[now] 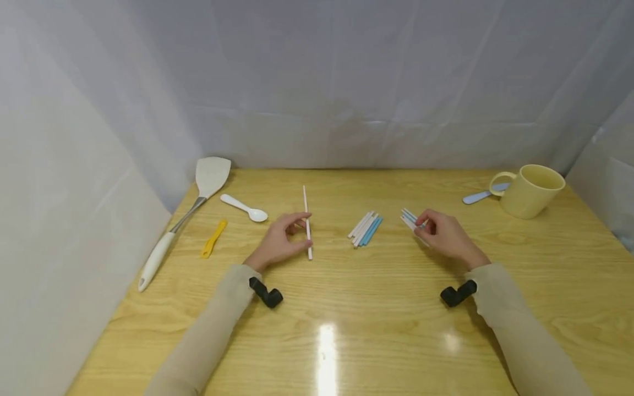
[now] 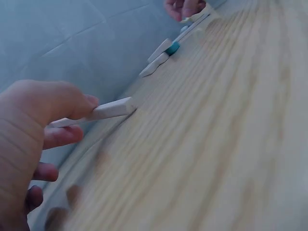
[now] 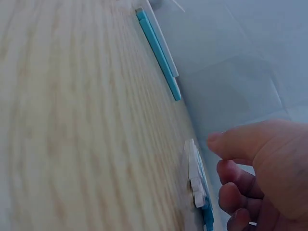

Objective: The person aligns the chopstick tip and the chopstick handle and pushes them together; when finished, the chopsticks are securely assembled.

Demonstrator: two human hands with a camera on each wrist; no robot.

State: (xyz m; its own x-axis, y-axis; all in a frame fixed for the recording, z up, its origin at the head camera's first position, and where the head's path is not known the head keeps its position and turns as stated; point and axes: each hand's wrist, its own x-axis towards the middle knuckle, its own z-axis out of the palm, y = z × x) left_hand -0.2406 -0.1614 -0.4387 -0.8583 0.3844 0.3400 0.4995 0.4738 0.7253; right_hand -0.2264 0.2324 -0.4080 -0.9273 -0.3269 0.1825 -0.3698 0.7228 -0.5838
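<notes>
My left hand (image 1: 282,239) pinches a long, thin white stick (image 1: 307,228) between thumb and fingers. In the left wrist view the stick's blunt end (image 2: 126,107) points out past the thumb, low over the wood. My right hand (image 1: 446,234) hovers at a small group of white and blue sticks (image 1: 409,216), its fingers loosely bent. The right wrist view shows a gap between the thumb (image 3: 221,139) and these sticks (image 3: 193,166). Between the hands lies a larger pile of white and blue sticks (image 1: 365,229).
To the left lie a white spatula (image 1: 213,173), a white spoon (image 1: 247,209) and a small yellow utensil (image 1: 214,238). A yellow mug (image 1: 530,192) stands at the back right, partly covering a pale blue-handled utensil (image 1: 476,197). Pale sheeting (image 1: 317,82) borders the wooden table (image 1: 376,308).
</notes>
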